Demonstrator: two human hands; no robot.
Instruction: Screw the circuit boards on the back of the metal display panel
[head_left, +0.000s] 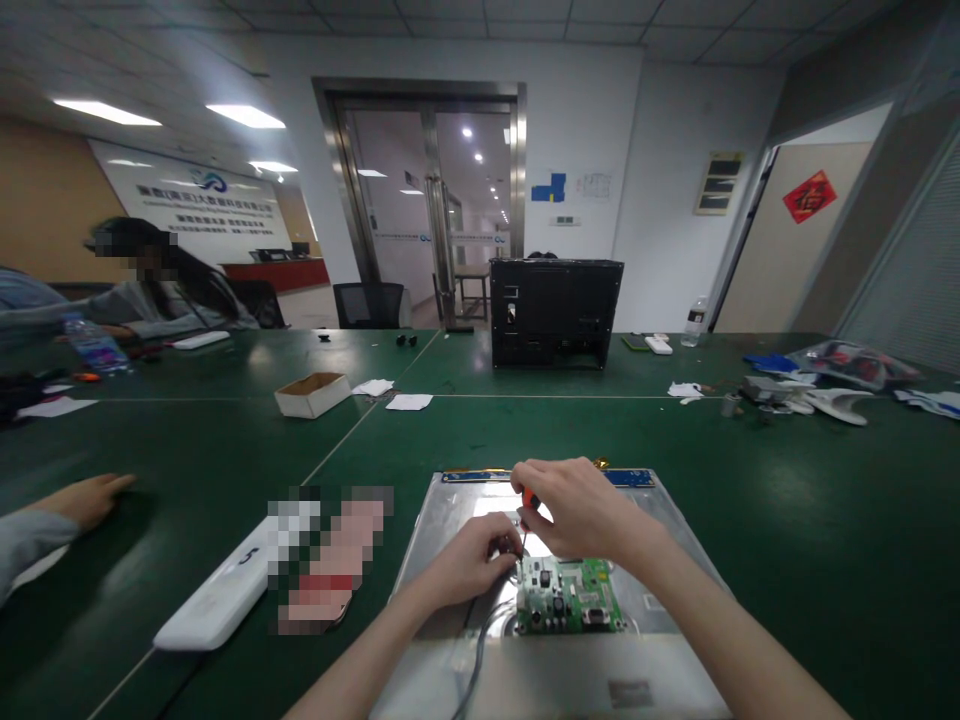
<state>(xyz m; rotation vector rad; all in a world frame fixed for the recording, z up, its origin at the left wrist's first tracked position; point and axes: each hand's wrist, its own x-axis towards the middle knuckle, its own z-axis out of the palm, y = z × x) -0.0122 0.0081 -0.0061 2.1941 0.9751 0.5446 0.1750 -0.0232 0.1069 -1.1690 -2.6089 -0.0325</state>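
A silver metal-backed display panel [450,655] lies flat before me, with a blue circuit strip [634,478] along its far edge. On its middle sits a green circuit board [570,595]. My right hand [577,505] is closed around the orange handle of a screwdriver [531,498], held upright with its thin shaft pointing down at the board's far left corner. Beside that corner my left hand [480,550] has its fingers curled together near the screwdriver's tip; what they pinch, if anything, is hidden. A grey cable [480,655] runs from the board's left side towards me.
Left of the panel lie a white power bank [225,590] and a pinkish phone-like slab [337,565]. A co-worker's hand [90,500] rests at the far left. Further back stand an open box [311,395] and a black monitor housing [555,315]; loose parts [772,393] lie at the right.
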